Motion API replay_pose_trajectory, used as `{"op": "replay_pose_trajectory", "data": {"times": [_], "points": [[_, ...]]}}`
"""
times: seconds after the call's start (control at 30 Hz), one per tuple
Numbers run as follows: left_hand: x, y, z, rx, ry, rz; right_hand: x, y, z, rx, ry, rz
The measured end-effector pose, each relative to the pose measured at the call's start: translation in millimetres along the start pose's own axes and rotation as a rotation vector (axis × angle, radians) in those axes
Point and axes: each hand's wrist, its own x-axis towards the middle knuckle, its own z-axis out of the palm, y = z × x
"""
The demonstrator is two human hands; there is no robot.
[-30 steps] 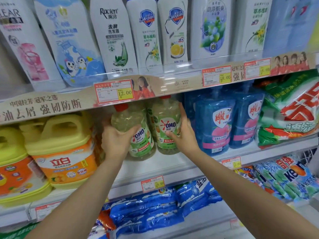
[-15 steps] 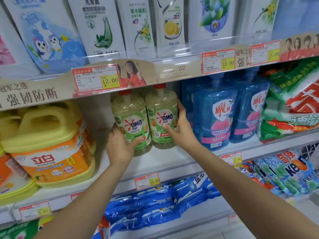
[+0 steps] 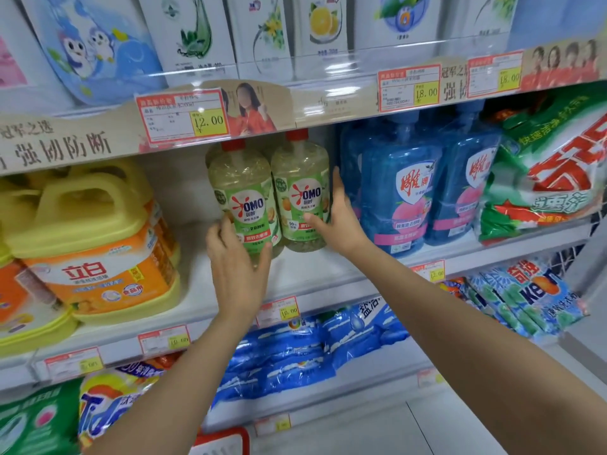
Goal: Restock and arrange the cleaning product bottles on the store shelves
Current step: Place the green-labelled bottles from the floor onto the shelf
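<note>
Two pale green OMO bottles with red caps stand upright side by side on the middle shelf point(image 3: 315, 274). My left hand point(image 3: 236, 261) grips the lower part of the left OMO bottle point(image 3: 243, 188), thumb and fingers curled round its base. My right hand point(image 3: 338, 221) holds the right OMO bottle point(image 3: 300, 178), fingers up along its right side and thumb across the lower label. More OMO bottles stand behind them, mostly hidden.
Blue detergent bottles point(image 3: 397, 192) stand just right of my right hand, touching it. Yellow and orange jugs point(image 3: 95, 244) sit to the left, with a gap of shelf between. Green powder bags point(image 3: 551, 165) lie far right. The upper shelf edge point(image 3: 295, 106) hangs close over the caps.
The left bottle went from tilted to upright beside the right one. My left hand slid down to its base. The camera view has tipped downward.
</note>
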Motion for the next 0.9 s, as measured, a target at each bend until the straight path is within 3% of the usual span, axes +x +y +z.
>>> {"op": "replay_pose_trajectory", "data": {"times": [0.1, 0.2, 0.27, 0.33, 0.4, 0.5, 0.6, 0.67, 0.77, 0.9], "points": [[-58, 6, -10, -0.167, -0.104, 0.225, -46, -7, -14, 0.015, 0.026, -0.107], [-128, -5, -15, -0.292, -0.485, 0.314, -110, 2, -32, 0.038, -0.067, -0.17], [-175, -18, -15, -0.322, -0.776, 0.223, -155, 24, -45, 0.018, -0.187, -0.11], [-211, -33, -14, -0.256, -1.122, 0.099, -197, 56, -56, -0.059, -0.318, -0.042], [-241, -49, -13, -0.051, -1.434, 0.12, -239, 91, -66, -0.117, -0.482, 0.05], [-270, -71, -17, 0.11, -1.678, 0.146, -289, 132, -82, -0.209, -0.673, 0.199], [-294, -83, -19, 0.128, -1.714, 0.108, -328, 159, -85, -0.325, -0.953, 0.305], [-315, -84, -13, 0.153, -1.604, 0.13, -350, 173, -73, -0.368, -1.068, 0.302], [-346, -85, -5, 0.045, -1.327, 0.042, -375, 192, -46, -0.25, -0.97, 0.292], [-366, -92, -4, -0.155, -1.141, -0.103, -392, 203, -36, -0.159, -0.772, 0.315]]}}
